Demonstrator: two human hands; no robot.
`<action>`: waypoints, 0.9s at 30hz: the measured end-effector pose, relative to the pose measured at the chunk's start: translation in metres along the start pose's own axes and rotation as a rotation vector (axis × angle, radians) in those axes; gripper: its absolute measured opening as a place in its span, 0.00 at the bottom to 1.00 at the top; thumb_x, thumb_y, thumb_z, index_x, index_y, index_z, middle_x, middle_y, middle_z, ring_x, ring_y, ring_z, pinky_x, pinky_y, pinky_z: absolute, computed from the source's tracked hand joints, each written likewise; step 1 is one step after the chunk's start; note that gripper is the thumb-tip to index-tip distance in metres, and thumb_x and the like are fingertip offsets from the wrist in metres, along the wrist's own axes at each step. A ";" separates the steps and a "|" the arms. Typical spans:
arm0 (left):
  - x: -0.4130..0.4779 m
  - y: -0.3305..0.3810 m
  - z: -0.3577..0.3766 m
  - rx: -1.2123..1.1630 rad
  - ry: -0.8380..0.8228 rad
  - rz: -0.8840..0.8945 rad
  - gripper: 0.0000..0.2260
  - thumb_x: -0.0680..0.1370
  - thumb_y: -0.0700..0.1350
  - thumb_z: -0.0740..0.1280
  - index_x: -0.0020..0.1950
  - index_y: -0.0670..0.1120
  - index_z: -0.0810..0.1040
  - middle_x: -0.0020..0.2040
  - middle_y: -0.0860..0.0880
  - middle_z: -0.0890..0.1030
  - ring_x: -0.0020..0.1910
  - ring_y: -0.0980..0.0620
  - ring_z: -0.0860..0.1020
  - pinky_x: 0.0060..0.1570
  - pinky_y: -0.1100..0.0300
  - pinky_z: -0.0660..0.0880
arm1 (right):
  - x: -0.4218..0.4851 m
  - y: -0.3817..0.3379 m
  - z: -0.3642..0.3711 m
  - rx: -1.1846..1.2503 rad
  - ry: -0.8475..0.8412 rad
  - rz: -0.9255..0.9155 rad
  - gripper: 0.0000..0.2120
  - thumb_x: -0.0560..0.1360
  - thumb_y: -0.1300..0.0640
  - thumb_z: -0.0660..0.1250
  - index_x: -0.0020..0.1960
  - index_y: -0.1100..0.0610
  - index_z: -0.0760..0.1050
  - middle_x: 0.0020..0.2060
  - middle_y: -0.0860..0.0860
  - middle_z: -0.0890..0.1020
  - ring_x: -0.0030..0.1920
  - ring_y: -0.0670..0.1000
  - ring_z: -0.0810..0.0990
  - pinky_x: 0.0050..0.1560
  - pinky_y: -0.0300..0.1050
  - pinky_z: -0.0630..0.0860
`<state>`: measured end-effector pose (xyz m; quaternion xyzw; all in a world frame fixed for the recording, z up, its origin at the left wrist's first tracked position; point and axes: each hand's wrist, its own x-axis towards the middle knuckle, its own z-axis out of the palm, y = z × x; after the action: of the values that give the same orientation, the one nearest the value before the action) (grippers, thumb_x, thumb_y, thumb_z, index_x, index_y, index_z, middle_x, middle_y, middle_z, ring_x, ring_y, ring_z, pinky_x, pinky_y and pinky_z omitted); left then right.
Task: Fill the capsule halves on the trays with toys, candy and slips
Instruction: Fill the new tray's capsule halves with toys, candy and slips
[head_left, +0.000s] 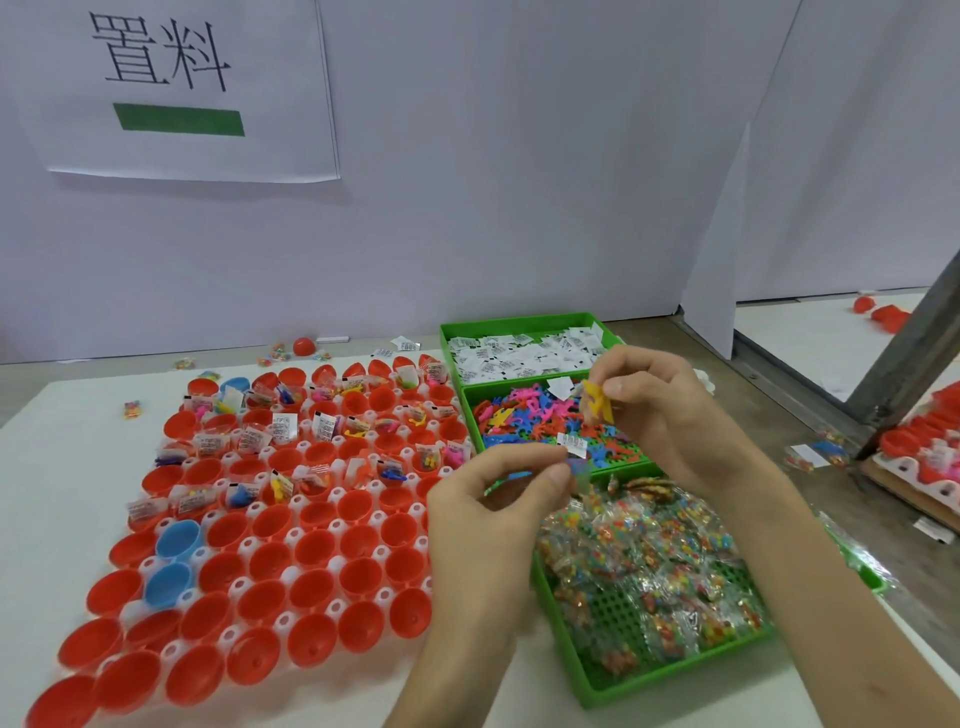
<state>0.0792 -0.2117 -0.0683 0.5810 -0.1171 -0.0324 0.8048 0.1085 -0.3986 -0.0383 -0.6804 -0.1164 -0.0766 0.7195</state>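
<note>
**White table, red halves, both hands pinching over the green bins**

White table (62, 415) runs from the lower edge to a pale wall. Closest in, both forearms are cut off by the bottom edge. On the left lies a white tray (335, 608) packed with red capsule halves (311, 647), open side up, with a few blue halves (179, 540) among them. The lowest cups are cropped, and the near rows look bare inside.

To the right stands the candy bin (649, 680), green, heaped with clear candy packets (649, 561). The right forearm hides its far right side.

Above that bin the left hand (493, 509) pinches a printed slip (571, 444) between thumb and forefinger. Something blue hangs under the slip, too blurred to name. The right hand (660, 410), just beyond, holds a yellow toy (597, 402) in a thumb-and-finger grip, with its other fingers curled.

Behind the hands sits the toy bin (470, 395), full of small bright toys (530, 410) and partly covered by the hands. Level with it, the tray's far rows carry slips, toys and packets, though what lies in each cup is hard to make out.

Farthest is the slip bin (519, 322), piled with white slips (519, 356). A closed red capsule (304, 345) and stray packets lie by the wall, where a paper sign (176, 88) hangs. At the right edge a second tray (924, 457) is cut off behind a metal post (904, 374).
</note>
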 end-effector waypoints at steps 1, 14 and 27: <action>0.001 0.000 -0.001 -0.029 0.035 0.006 0.08 0.74 0.33 0.73 0.40 0.45 0.87 0.39 0.45 0.86 0.39 0.50 0.85 0.40 0.63 0.81 | -0.001 -0.002 0.002 0.020 -0.065 0.004 0.08 0.70 0.63 0.65 0.38 0.55 0.81 0.31 0.54 0.77 0.35 0.51 0.76 0.41 0.40 0.77; 0.006 -0.007 -0.006 -0.006 0.188 0.102 0.16 0.81 0.34 0.64 0.40 0.49 0.84 0.41 0.44 0.86 0.36 0.46 0.85 0.37 0.63 0.80 | 0.006 0.023 -0.002 -0.763 0.157 0.063 0.11 0.76 0.62 0.72 0.45 0.45 0.84 0.37 0.47 0.85 0.39 0.43 0.82 0.41 0.37 0.78; 0.005 -0.005 -0.001 -0.015 0.234 0.043 0.18 0.81 0.33 0.64 0.43 0.53 0.86 0.44 0.46 0.86 0.37 0.49 0.86 0.36 0.65 0.79 | 0.008 0.044 -0.004 -1.080 0.188 0.208 0.07 0.75 0.57 0.73 0.45 0.45 0.84 0.37 0.39 0.80 0.40 0.38 0.77 0.37 0.30 0.66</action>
<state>0.0849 -0.2128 -0.0723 0.5721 -0.0346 0.0518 0.8178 0.1288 -0.3995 -0.0790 -0.9506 0.0717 -0.1144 0.2797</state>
